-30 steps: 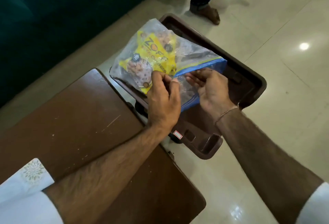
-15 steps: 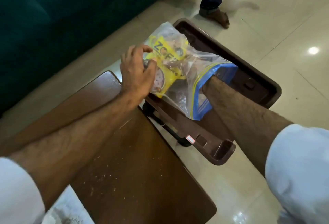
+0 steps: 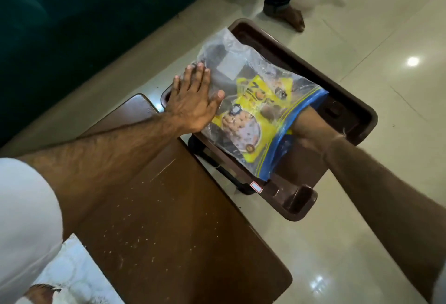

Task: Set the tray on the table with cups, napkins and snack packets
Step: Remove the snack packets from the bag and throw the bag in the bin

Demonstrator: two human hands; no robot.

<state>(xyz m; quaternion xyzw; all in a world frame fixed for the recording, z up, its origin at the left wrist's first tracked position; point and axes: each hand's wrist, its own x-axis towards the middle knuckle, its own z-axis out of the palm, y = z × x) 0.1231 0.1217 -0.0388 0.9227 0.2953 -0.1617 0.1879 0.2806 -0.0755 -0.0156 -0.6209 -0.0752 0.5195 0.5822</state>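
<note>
A clear zip bag (image 3: 241, 67) with a blue zip edge lies on the brown plastic tray (image 3: 350, 101), which sits just past the corner of the wooden table (image 3: 169, 207). Yellow snack packets (image 3: 255, 110) show through the plastic. My left hand (image 3: 193, 101) rests flat on the bag's left side, palm down, gripping nothing. My right hand (image 3: 306, 125) reaches into the bag's open mouth up to the wrist. Its fingers are hidden behind the packets and the plastic.
A dark teal sofa (image 3: 72, 26) runs along the left. Another person's leg and foot (image 3: 287, 14) stand on the glossy tiled floor beyond the tray. A white patterned cloth (image 3: 72, 274) lies at the table's near edge. Something black holds the tray up underneath.
The bag has been laid flatter on the tray. My left hand has shifted from pinching the bag to lying flat on it. My right hand went inside the bag.
</note>
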